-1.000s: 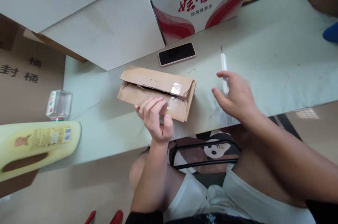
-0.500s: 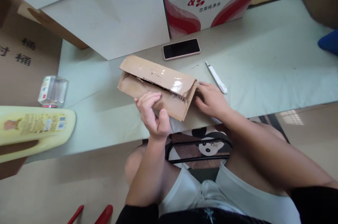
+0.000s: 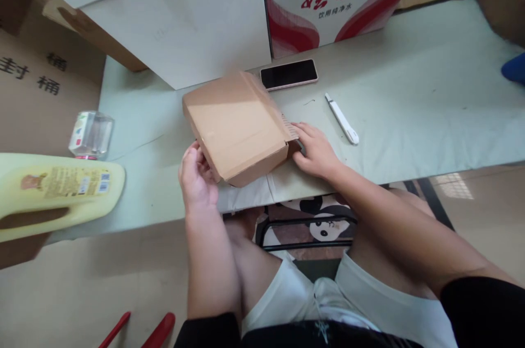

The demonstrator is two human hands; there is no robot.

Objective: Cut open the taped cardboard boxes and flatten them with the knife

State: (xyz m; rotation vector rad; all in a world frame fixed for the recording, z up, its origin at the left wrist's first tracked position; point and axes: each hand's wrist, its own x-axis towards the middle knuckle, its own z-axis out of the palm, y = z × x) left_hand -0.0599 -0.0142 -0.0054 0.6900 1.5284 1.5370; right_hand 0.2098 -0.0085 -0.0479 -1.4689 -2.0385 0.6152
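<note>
A brown cardboard box (image 3: pixel 241 129) lies tilted on the table, its broad plain face upward and a perforated flap edge at the right. My left hand (image 3: pixel 199 175) grips the box's lower left edge, its fingers curled and partly hidden behind the cardboard. At the right edge, my right hand (image 3: pixel 315 150) holds the flap side, fingertips on the perforated strip and thumb below. A white utility knife (image 3: pixel 342 119) lies to the right, apart from both hands. Behind the box is a phone (image 3: pixel 289 74) with a dark screen.
A large white box (image 3: pixel 184 25) and a red-and-white water carton (image 3: pixel 336 3) stand at the back. On the left are a clear bottle (image 3: pixel 92 134), a yellow jug (image 3: pixel 61 195) and a big brown carton (image 3: pixel 45 80). The table's front edge runs just above my knees.
The box has been turned from its taped, narrow side to its broad plain face. My left hand has shifted left, from the front to the left edge. My right hand stays at the right end.
</note>
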